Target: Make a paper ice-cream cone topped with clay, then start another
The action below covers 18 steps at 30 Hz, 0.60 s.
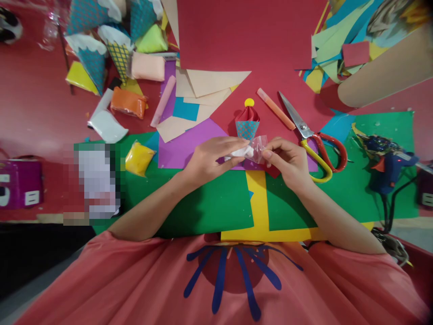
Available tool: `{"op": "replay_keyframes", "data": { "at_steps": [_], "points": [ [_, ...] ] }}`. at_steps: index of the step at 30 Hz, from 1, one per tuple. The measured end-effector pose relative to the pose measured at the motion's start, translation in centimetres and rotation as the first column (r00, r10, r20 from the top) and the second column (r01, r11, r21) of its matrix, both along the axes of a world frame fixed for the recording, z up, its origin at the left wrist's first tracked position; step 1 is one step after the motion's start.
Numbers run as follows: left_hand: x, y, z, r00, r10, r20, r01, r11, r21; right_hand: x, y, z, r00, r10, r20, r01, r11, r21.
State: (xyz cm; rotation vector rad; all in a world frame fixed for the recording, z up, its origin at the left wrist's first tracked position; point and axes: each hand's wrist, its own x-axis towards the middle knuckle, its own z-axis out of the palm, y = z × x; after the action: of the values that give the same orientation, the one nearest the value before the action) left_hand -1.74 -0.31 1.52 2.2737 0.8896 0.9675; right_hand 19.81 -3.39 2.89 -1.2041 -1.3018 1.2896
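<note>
My left hand (pixel 211 155) and my right hand (pixel 287 160) meet over the purple paper sheet (pixel 189 144). Between them they hold a small clear plastic bag (pixel 259 148) with a lump of white clay (pixel 241 152) in it. The left fingers pinch the white lump and the right fingers pinch the bag's other end. Just beyond the hands stands a small paper ice-cream cone (pixel 247 122), blue patterned with a red top and a yellow dot.
Scissors with red and yellow handles (pixel 314 142) and an orange glue stick (pixel 275 108) lie to the right. A blue glue gun (pixel 389 164) sits at far right. Packs of coloured clay (pixel 138 158), paper cones (pixel 93 58) and paper scraps crowd the back. Green sheets (pixel 209 203) lie near me.
</note>
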Motion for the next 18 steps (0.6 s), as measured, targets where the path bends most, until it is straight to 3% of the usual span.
{"op": "replay_keyframes", "data": {
  "at_steps": [5, 11, 18],
  "points": [
    [-0.2, 0.1, 0.5, 0.998, 0.013, 0.061, -0.008, 0.996, -0.086, 0.4, -0.1, -0.6, 1.000, 0.026, 0.000, -0.026, 0.999, 0.040],
    [-0.2, 0.2, 0.1, 0.998, 0.009, 0.059, 0.006, 0.968, -0.252, 0.5, -0.2, -0.7, 0.986, -0.005, 0.165, -0.016, 0.992, 0.123],
    [-0.1, 0.7, -0.7, 0.996, -0.041, 0.079, 0.044, 0.998, -0.037, 0.2, -0.4, -0.8, 0.993, -0.007, 0.120, 0.003, 0.999, 0.032]
  ]
}}
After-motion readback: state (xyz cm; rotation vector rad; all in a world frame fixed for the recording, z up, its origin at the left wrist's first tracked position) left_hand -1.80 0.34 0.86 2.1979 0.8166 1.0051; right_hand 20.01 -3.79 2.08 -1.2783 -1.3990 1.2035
